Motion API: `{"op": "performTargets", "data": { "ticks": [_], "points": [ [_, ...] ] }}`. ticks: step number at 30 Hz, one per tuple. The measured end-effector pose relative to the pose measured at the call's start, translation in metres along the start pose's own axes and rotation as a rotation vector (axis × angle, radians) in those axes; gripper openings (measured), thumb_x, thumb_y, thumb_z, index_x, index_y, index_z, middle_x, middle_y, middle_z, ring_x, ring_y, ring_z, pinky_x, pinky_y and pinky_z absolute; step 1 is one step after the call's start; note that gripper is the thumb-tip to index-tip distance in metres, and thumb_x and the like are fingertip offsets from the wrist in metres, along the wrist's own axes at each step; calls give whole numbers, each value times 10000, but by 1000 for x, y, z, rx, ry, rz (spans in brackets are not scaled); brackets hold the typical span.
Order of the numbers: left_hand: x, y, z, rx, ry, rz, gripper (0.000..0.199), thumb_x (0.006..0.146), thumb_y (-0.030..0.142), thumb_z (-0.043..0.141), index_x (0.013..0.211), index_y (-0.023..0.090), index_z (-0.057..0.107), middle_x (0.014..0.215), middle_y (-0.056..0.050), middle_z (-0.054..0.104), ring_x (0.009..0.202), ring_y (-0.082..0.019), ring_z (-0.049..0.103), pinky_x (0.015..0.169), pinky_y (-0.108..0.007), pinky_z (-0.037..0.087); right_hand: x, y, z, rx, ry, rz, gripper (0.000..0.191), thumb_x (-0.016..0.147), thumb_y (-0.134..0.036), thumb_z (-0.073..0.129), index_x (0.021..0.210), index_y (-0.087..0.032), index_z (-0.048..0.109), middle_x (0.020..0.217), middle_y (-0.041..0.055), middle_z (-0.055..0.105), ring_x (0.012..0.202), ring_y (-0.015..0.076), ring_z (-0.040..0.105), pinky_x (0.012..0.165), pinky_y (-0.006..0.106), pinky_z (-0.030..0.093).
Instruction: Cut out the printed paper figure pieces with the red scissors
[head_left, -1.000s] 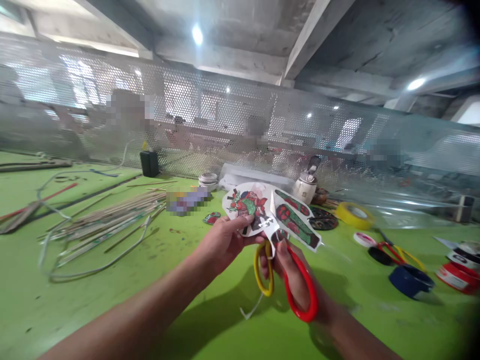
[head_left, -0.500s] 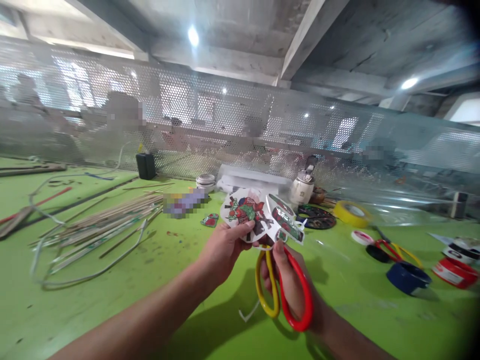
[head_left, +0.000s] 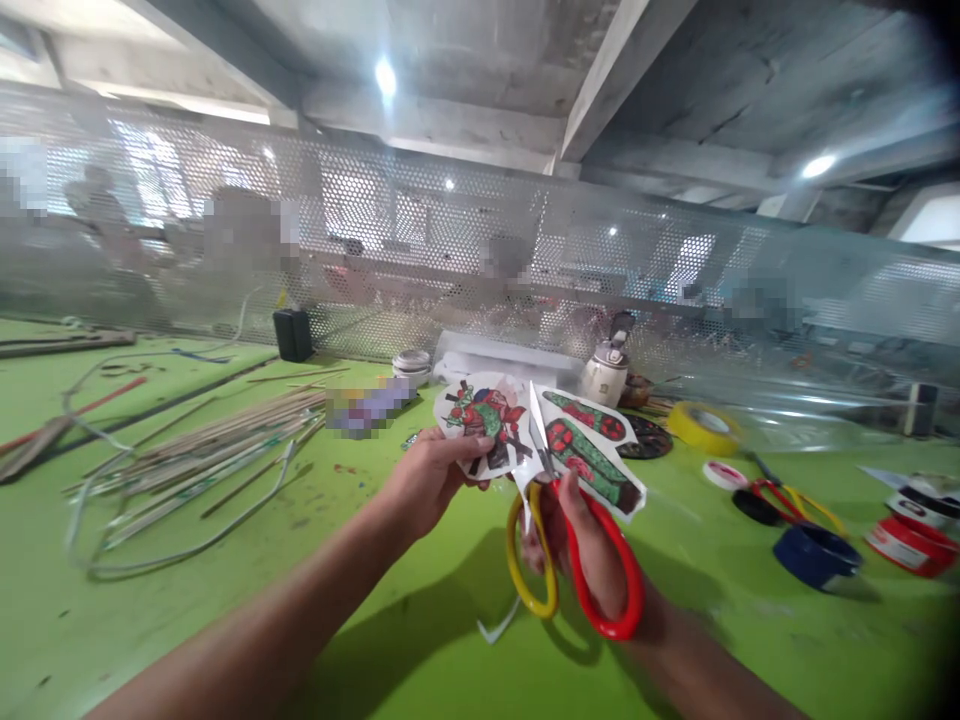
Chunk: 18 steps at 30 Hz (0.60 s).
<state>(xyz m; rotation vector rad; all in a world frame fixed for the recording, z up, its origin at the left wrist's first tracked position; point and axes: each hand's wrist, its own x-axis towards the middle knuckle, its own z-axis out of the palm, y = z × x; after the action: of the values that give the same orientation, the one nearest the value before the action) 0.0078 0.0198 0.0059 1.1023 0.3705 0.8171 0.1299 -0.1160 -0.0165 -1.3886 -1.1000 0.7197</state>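
My left hand (head_left: 424, 480) pinches a white sheet with a printed figure (head_left: 487, 415) in red, green and dark colours, thumb on top. My right hand (head_left: 596, 550) is closed around scissors (head_left: 635, 590) with one yellow and one red handle loop. Their silver blades stand apart and point up and away at the sheet's right side. Right of the blades spreads a white printed piece (head_left: 592, 470) with green and red patterned strips. Whether it still joins the left sheet is hidden. A narrow white scrap curls down near the yellow loop.
Thin bamboo sticks (head_left: 225, 430) and a white cable lie left on the green table (head_left: 300, 620). Yellow tape (head_left: 701, 428), a blue roll (head_left: 816, 555), a red roll (head_left: 911, 545) and another pair of scissors are right. A white bottle (head_left: 602, 375) stands behind, before a perforated screen (head_left: 360, 200).
The scissor blades now show, spread apart. The right-hand printed piece has swung right and downward, facing me more fully. My left hand has shifted slightly left with the sheet.
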Motion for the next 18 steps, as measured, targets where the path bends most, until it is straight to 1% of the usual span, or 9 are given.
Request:
{"op": "performTargets", "data": {
  "ticks": [4,10,13,15,18],
  "points": [
    [2,2,-2,-4,-26,-6,156,703,83,684,548,85,677,523,-75,631,441,-113,539,420,-206,393,1,2,1,29,-6,1,269,938,-290,581,1183,-179,590,1196,80,616,979,231,637,809,415,555],
    [1,-2,1,-28,2,-17,175,709,79,678,535,62,674,519,-90,618,456,-112,548,439,-202,419,-1,4,-1,68,-13,6,254,940,-286,580,1168,-177,596,1167,77,627,946,219,645,781,397,564],
    [1,-2,1,-67,11,-33,156,688,79,683,534,57,671,516,-84,611,449,-109,545,429,-197,428,-3,4,-4,86,-13,7,262,940,-286,580,1177,-175,591,1176,81,624,953,219,644,789,403,562],
    [3,0,0,-109,52,-44,132,659,65,684,529,59,660,511,-73,604,440,-107,538,413,-198,430,-3,3,-5,99,-16,4,269,940,-286,580,1184,-175,587,1186,84,619,963,221,641,798,409,559],
    [7,3,-2,-158,157,-38,120,638,42,657,526,78,637,498,-42,587,433,-100,526,408,-197,443,0,3,-6,124,-28,-4,280,938,-288,581,1194,-173,582,1197,85,613,975,225,639,808,416,556]
  ]
}}
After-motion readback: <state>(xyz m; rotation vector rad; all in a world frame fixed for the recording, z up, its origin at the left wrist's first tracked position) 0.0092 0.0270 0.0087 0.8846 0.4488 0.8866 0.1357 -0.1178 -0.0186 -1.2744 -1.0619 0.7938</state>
